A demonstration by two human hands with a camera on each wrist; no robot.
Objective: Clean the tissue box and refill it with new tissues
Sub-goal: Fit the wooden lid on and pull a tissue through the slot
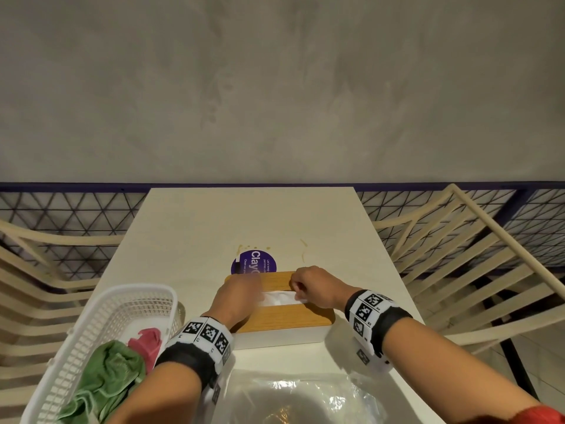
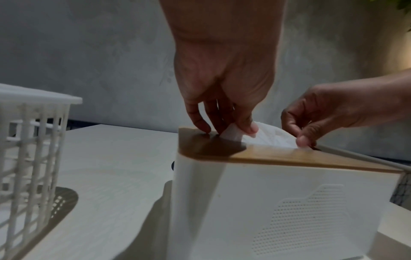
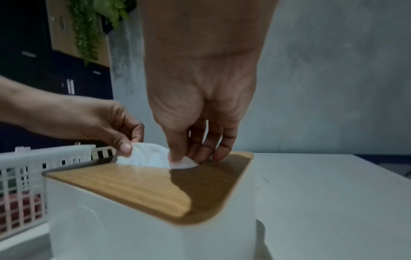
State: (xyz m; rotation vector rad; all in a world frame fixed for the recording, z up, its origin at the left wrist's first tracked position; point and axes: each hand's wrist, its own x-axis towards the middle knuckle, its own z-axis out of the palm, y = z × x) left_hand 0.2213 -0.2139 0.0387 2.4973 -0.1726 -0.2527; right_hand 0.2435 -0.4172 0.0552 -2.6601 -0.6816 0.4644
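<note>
Both hands, left hand (image 1: 237,293) and right hand (image 1: 315,286), pinch the tissue (image 1: 279,298) poking through the tissue box (image 1: 284,322) lid slot.

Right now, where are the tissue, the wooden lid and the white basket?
tissue (image 3: 149,156), right wrist view, its raised middle.
wooden lid (image 3: 142,190), right wrist view, its lit top.
white basket (image 1: 122,293), head view, its far rim.

lid (image 3: 142,190): wood grain, matt | box body (image 3: 133,234): smooth white plastic | tissue (image 3: 149,156): soft paper
</note>
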